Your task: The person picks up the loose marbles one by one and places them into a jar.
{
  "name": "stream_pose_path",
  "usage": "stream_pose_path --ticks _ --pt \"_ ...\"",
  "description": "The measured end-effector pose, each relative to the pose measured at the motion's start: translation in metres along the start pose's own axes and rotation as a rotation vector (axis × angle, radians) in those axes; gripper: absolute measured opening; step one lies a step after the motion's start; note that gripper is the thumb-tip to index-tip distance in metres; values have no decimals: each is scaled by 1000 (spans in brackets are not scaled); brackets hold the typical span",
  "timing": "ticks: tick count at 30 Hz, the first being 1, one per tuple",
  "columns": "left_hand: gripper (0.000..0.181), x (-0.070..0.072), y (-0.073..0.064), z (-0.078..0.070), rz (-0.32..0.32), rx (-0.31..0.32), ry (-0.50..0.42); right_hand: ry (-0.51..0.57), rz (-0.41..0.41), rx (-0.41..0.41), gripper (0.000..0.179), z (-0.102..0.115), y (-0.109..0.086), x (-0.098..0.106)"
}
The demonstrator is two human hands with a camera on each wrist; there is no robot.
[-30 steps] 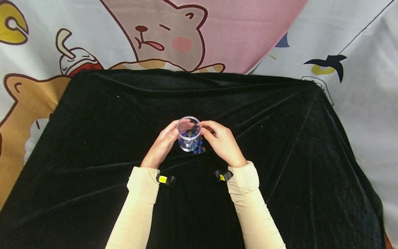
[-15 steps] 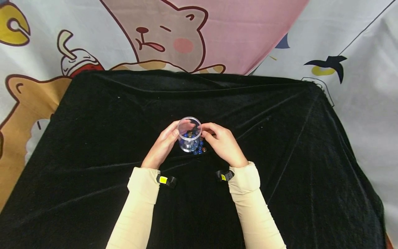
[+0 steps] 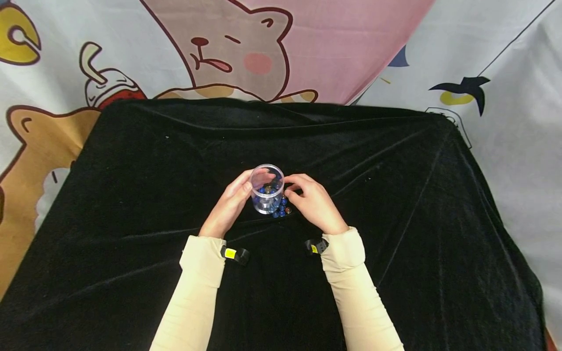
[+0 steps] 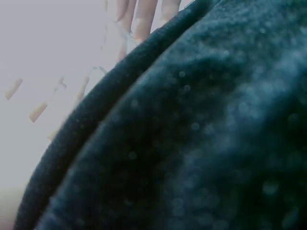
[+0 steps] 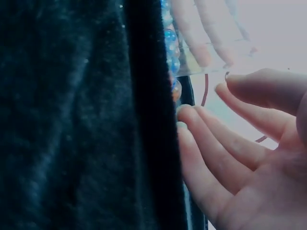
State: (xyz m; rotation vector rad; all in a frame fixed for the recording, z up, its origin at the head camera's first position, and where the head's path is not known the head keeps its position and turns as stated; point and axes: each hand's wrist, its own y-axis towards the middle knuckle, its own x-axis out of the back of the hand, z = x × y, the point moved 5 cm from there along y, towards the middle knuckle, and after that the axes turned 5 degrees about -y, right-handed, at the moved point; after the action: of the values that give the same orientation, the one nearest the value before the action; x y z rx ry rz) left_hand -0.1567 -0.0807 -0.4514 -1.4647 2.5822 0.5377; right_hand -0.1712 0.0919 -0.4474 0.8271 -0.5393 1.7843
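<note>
A clear, open-topped plastic jar [image 3: 267, 201] stands upright on the black cloth. My left hand [image 3: 229, 201] holds it from the left, thumb on the near side and fingers round the far side. Blue and amber glass marbles [image 3: 268, 189] show through its wall. Several more marbles [image 3: 282, 213] lie on the cloth against its right side; in the right wrist view these marbles [image 5: 172, 64] line up beside the jar. My right hand [image 3: 313, 202] is at the jar's right, fingers loosely bent, thumb apart, nothing seen between them. Cloth folds hide most of the left wrist view.
Black velvet cloth [image 3: 175, 185] with shallow folds covers the table. Behind it hangs a curtain [image 3: 342, 48] printed with cartoon animals. Each wrist wears a black strap with a yellow tag, such as the left strap [image 3: 237, 254].
My right thumb and fingertips have shifted slightly down and away from the jar's rim, and the thumb has parted from the index finger. The left hand and jar stay put.
</note>
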Motion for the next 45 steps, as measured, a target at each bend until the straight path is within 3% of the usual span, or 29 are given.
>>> stream_pose_path --ticks 11,16,22,31,45 --pt "43 0 0 2 0 -30 -6 -35 79 -4 39 0 0 -13" --pt "46 6 1 11 -20 -17 -19 -51 98 21 43 1 3 -15" --pt "46 7 2 12 -19 -14 -17 -81 95 45 35 3 2 -15" --pt "39 0 -1 0 2 -14 1 -127 69 5 31 1 1 -14" --pt "43 5 0 8 -17 -1 14 -170 81 -23 26 1 0 -13"
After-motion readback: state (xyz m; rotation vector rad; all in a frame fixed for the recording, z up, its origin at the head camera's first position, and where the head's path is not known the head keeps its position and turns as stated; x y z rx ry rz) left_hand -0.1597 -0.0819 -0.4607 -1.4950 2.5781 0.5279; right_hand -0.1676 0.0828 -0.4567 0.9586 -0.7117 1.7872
